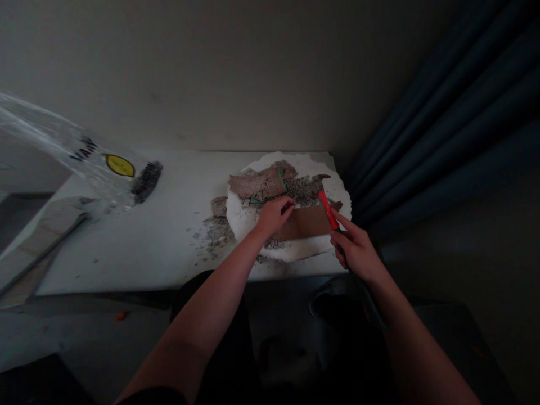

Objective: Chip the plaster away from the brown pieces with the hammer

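My right hand (353, 247) is wrapped round the dark grip of a claw hammer (327, 209) with a red neck. The hammer's head is over the right part of a round white slab (337, 188) with a ragged rim. On that slab lie a cracked brown, crusted piece (259, 184) with green edges, grey crumbly rubble (300, 190) and a flat brown board-like piece (310, 220). Between these pieces is my left hand (274, 216), its fingers curled in near the rubble. Whatever its fingertips pinch, if anything, is hidden.
Grey crumbs (217, 233) are scattered on the white table (156, 242) left of the slab. Farther left lie a clear plastic bag (90, 163) with a yellow print and a dark bar (46, 253). A dark curtain (439, 129) hangs at right; a wall (236, 79) stands behind.
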`<state>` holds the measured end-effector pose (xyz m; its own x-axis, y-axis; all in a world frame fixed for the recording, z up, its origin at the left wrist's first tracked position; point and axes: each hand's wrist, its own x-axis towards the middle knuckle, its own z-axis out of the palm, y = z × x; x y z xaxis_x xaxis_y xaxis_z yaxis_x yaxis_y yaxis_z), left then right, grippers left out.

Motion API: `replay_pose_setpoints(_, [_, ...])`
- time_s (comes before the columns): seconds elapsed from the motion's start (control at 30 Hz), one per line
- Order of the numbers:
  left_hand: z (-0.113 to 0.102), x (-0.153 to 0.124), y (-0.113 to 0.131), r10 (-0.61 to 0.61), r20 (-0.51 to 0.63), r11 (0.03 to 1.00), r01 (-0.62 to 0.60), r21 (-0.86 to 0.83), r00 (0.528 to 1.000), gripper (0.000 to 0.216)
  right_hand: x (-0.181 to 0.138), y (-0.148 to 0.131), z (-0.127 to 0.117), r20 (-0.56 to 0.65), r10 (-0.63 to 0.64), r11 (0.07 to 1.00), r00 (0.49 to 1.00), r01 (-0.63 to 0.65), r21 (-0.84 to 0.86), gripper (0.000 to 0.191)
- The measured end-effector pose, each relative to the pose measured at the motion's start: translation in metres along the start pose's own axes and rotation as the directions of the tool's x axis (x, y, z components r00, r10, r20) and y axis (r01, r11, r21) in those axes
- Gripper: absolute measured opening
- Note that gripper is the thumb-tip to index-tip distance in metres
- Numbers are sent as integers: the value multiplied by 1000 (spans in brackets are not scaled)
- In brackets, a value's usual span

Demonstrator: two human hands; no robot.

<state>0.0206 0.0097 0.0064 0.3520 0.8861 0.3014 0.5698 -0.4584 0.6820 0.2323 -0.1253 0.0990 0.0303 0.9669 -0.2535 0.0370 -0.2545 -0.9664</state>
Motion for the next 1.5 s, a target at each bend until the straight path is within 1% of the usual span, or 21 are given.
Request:
replay_pose_setpoints(0.1, [2,-3,1,-41,-36,998,39,-39,999,26,-12,-12,6,76,-24,998,997,20,52,75])
replay_pose_setpoints(0.2, [2,-4,2,-84,-62,993,78,-84,995,39,-20,-18,15,145,17,998,989,-27,64,74])
replay_pose_setpoints(0.27, [3,-4,3,-93,-63,992,87,-93,994,44,-23,-19,21,153,37,997,988,-46,58,74])
replay_pose_setpoints(0.37, [4,-4,2,-104,-69,991,97,-93,992,50,-23,-16,27,148,21,997,989,-31,69,75])
replay_pose_setpoints(0.5, [5,-3,0,-110,-79,991,103,-87,991,53,-23,-14,31,153,23,998,988,-32,58,71])
replay_pose_setpoints(0.63, [7,-3,-2,-78,-70,993,71,-93,994,55,-26,-17,32,132,-14,999,991,6,54,71])
replay_pose_setpoints(0.8, [8,-4,-3,-55,-66,994,48,-102,996,56,-26,-15,33,138,20,999,990,-25,36,70])
replay_pose_setpoints(0.9, [8,-4,-2,-38,-48,993,33,-112,998,54,-25,-14,34,113,-15,999,994,11,36,70])
replay_pose_setpoints(1.07, [8,-4,-1,-56,-72,990,46,-131,996,51,-25,-15,35,109,19,999,994,-24,40,71])
replay_pose_setpoints(1.2, [8,-3,0,-46,-53,989,38,-141,998,51,-24,-17,35,97,-13,999,995,8,48,72])
replay_pose_setpoints(1.33, [9,-3,0,-69,-68,988,59,-146,995,51,-23,-16,35,113,34,999,993,-39,35,73])
replay_pose_setpoints(1.5, [9,-3,0,-75,-62,988,66,-141,995,49,-23,-14,35,97,1,1000,995,-4,28,72])
